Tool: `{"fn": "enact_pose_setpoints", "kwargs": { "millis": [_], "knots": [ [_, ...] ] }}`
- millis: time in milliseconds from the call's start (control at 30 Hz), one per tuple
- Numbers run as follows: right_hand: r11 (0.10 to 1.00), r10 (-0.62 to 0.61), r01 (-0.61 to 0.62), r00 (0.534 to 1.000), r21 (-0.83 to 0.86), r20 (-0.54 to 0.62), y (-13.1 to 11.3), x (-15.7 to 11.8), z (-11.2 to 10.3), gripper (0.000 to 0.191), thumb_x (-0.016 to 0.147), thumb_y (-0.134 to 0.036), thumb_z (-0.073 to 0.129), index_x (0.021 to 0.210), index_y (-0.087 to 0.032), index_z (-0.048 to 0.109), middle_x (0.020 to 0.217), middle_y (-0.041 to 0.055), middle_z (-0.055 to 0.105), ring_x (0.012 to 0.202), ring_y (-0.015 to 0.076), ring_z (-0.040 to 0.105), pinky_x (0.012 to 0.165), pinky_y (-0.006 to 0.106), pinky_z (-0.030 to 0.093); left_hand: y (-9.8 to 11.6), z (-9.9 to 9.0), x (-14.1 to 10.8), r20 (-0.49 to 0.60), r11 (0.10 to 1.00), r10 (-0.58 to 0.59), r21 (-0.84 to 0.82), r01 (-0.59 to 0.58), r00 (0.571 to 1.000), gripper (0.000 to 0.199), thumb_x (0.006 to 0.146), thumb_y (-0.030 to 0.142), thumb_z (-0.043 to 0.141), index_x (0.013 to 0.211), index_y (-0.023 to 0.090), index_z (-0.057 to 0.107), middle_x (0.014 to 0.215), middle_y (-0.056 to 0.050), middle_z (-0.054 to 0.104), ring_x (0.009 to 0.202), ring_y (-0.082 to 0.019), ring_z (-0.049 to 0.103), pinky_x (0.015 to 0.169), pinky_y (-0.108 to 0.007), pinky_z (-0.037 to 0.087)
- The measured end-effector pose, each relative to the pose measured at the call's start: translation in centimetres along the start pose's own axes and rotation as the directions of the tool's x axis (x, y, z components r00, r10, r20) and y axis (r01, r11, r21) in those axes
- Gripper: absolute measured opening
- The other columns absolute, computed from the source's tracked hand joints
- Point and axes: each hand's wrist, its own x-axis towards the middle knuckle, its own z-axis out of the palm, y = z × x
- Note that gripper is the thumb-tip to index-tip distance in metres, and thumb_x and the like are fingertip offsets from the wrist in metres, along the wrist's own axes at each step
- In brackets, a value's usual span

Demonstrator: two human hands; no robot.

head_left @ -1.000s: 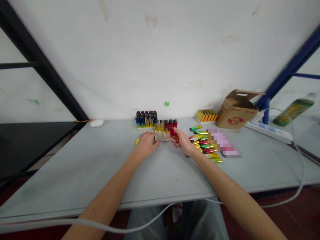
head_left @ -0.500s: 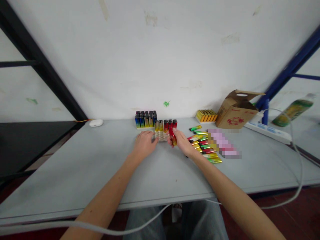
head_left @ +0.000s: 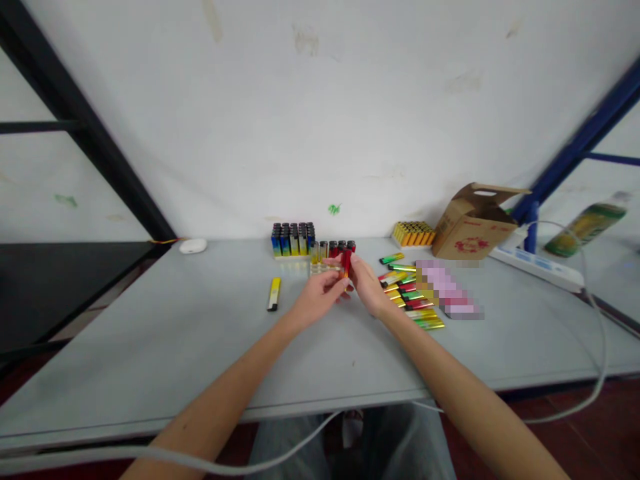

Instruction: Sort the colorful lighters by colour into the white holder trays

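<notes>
My right hand (head_left: 367, 285) is closed around an upright red lighter (head_left: 346, 261). The fingers of my left hand (head_left: 320, 294) pinch the lower end of the same lighter. Just behind both hands is a pale tray (head_left: 317, 269) with a back row of yellow and red lighters (head_left: 341, 248), partly hidden by my fingers. A yellow lighter (head_left: 274, 294) lies alone on the table, left of my left hand. Loose lighters (head_left: 411, 295) in red, green and yellow lie in a pile to the right of my right hand.
Against the wall stand a block of blue and yellow lighters (head_left: 293, 240) and a tray of orange ones (head_left: 414, 234). An open cardboard box (head_left: 465, 230), a power strip (head_left: 540, 267), a blurred pink object (head_left: 450, 288), a bottle (head_left: 586, 225) and a white case (head_left: 193, 246) are also there.
My left hand has moved right, from the tray's left side to the red lighter, uncovering the lone yellow lighter. The red lighter is now more upright in my right hand.
</notes>
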Motion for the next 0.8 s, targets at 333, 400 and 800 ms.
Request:
{"fn": "enact_pose_setpoints", "kwargs": {
  "millis": [333,400,800],
  "knots": [
    [0.921,-0.350,0.298,0.916,-0.252,-0.194,-0.2,0.6,-1.7,0.022,0.082,-0.039,0.061,0.075,-0.022,0.073,0.097,0.0055,0.072,0.102,0.0234,0.062,0.099,0.039,0.042,-0.4,-0.5,0.1,-0.017,0.999,-0.031,-0.026,0.031,0.999,0.034,0.080,0.047,0.060,0.081,0.014,0.063,0.072,-0.003,0.067,0.062,-0.013,0.061,0.062,-0.027,0.051],
    [0.919,-0.363,0.312,0.909,-0.240,-0.207,-0.3,0.6,-1.9,0.019,0.081,-0.037,0.064,0.075,-0.022,0.074,0.099,0.0065,0.072,0.102,0.0232,0.063,0.100,0.040,0.042,-0.3,-0.6,0.0,-0.030,1.000,-0.010,0.018,0.011,1.000,0.032,0.081,0.046,0.059,0.080,0.014,0.064,0.070,-0.002,0.066,0.062,-0.013,0.060,0.061,-0.026,0.050],
    [0.907,-0.368,0.309,0.912,-0.285,-0.182,-0.6,0.5,-2.3,0.018,0.078,-0.034,0.065,0.071,-0.022,0.076,0.107,0.0085,0.071,0.104,0.0238,0.063,0.100,0.042,0.043,0.3,-1.5,-0.3,0.116,0.994,-0.091,-0.045,0.097,0.989,0.035,0.082,0.047,0.060,0.077,0.014,0.065,0.073,-0.006,0.071,0.072,-0.017,0.067,0.077,-0.032,0.054]
  ]
}}
